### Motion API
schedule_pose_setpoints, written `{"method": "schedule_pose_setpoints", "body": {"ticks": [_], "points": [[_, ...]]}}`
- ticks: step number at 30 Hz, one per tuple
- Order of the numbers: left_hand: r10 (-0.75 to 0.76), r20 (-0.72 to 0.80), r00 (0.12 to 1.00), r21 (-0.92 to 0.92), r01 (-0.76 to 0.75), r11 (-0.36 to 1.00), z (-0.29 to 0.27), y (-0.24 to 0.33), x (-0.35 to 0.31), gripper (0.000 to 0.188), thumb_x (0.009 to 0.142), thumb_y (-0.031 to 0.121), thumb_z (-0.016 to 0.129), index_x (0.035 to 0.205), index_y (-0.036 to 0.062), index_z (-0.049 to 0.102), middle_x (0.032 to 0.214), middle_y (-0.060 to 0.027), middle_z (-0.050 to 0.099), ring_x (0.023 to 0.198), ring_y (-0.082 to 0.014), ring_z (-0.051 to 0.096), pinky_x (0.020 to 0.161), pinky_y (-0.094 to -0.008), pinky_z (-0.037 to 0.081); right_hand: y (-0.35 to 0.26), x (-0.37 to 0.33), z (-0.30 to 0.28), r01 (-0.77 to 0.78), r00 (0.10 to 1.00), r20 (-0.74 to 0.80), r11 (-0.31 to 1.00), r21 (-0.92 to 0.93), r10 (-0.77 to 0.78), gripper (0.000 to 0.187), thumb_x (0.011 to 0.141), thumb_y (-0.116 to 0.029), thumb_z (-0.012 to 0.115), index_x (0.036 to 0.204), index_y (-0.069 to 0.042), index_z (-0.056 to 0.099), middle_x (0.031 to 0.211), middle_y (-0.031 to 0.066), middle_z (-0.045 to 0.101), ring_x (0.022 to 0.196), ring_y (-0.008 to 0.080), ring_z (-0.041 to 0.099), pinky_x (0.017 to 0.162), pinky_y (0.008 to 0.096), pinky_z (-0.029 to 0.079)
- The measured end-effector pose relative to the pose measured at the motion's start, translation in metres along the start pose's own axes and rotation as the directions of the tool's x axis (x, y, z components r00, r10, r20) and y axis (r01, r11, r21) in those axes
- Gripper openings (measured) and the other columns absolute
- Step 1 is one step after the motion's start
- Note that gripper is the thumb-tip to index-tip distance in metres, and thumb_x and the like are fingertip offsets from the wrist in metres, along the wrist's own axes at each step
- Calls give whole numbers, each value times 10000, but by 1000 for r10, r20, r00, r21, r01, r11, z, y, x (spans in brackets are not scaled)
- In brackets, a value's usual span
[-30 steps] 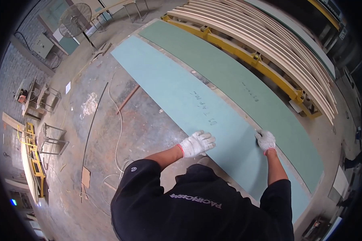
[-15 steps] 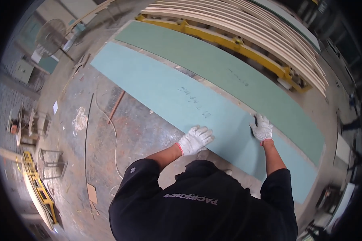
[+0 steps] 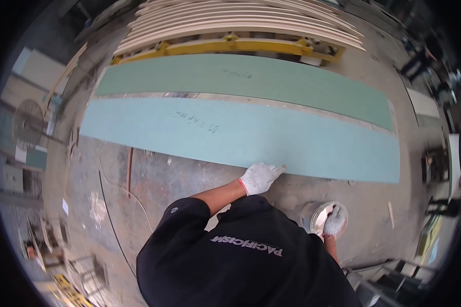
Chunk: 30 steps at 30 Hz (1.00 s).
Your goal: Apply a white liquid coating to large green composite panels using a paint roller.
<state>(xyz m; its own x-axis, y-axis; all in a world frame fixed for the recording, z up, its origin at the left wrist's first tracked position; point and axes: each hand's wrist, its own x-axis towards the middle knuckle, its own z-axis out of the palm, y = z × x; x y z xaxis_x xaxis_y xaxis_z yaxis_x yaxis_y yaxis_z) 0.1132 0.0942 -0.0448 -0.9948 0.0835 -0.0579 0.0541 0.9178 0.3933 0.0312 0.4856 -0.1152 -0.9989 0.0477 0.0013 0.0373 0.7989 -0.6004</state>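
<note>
My left hand [image 3: 261, 178], in a white knit glove, rests at the near edge of a long light blue board [image 3: 230, 138]. Its fingers stretch to the right, with a tan tip showing at their end. To the right, my gloved right hand [image 3: 335, 223] reaches into the mouth of a round pale bucket [image 3: 308, 215] on the floor. Its fingers look curled round something dark, mostly hidden by the glove. Beyond the blue board lies a long green board [image 3: 271, 77]; both carry handwriting.
A stack of long pale strips [image 3: 241, 23] lies on a yellow frame [image 3: 230, 45] at the far side. On the left are a hose [image 3: 138, 199], a reddish bar [image 3: 130, 169] and a standing fan [image 3: 28, 123]. Another person [image 3: 425, 59] is at far right.
My right hand has left the blue board and moved down to the bucket. My left hand stays by the board's near edge. The view has turned, so the boards lie more level.
</note>
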Motion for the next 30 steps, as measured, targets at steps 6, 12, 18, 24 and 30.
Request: {"method": "schedule_pose_setpoints", "body": {"ticks": [6, 12, 18, 24, 30], "points": [[99, 89, 991, -212, -78, 974, 29, 95, 29, 396, 1005, 365, 529, 1284, 109, 646, 1101, -164, 725, 994, -367, 691, 804, -468, 560, 214, -175, -32, -709, 672, 84, 607, 358, 736, 546, 1060, -474, 489, 759, -39, 628, 645, 95, 604, 490, 190, 556, 460, 353, 409], [183, 55, 982, -203, -168, 965, 92, 183, -2, 313, 1004, 356, 545, 1133, 139, 731, 1093, -114, 741, 937, -350, 712, 819, -470, 568, 363, -412, -16, -914, 369, 47, 372, -164, 928, 470, 1040, -465, 478, 855, -103, 713, 791, 67, 723, 677, 205, 678, 553, 345, 488], [278, 49, 959, -249, -258, 934, 151, 246, 21, 390, 967, 189, 604, 1331, 55, 645, 1257, -214, 676, 1206, -373, 636, 1045, -418, 504, 315, -378, -24, -929, 161, 265, 56, 365, 951, 314, 930, -294, 571, 1147, -127, 726, 1246, 94, 680, 1177, 265, 611, 964, 413, 481], [171, 577, 798, -280, -3, 960, 261, 316, 99, 395, 999, 361, 586, 1158, 24, 719, 1076, -235, 722, 1020, -420, 687, 893, -463, 536, 321, -395, -65, -790, 574, -389, 612, -34, 720, 383, 1007, -365, 527, 953, -31, 708, 708, 223, 661, 674, 397, 659, 628, 506, 497], [126, 681, 721, -199, 16, 980, 459, 312, 113, 638, 939, 579, 584, 1158, -8, 702, 1171, -230, 707, 1104, -433, 665, 944, -467, 514, 297, -325, -124, -932, 130, -235, 200, 301, 963, 512, 1019, -468, 536, 847, -19, 710, 892, 249, 701, 880, 436, 666, 742, 516, 491]]}}
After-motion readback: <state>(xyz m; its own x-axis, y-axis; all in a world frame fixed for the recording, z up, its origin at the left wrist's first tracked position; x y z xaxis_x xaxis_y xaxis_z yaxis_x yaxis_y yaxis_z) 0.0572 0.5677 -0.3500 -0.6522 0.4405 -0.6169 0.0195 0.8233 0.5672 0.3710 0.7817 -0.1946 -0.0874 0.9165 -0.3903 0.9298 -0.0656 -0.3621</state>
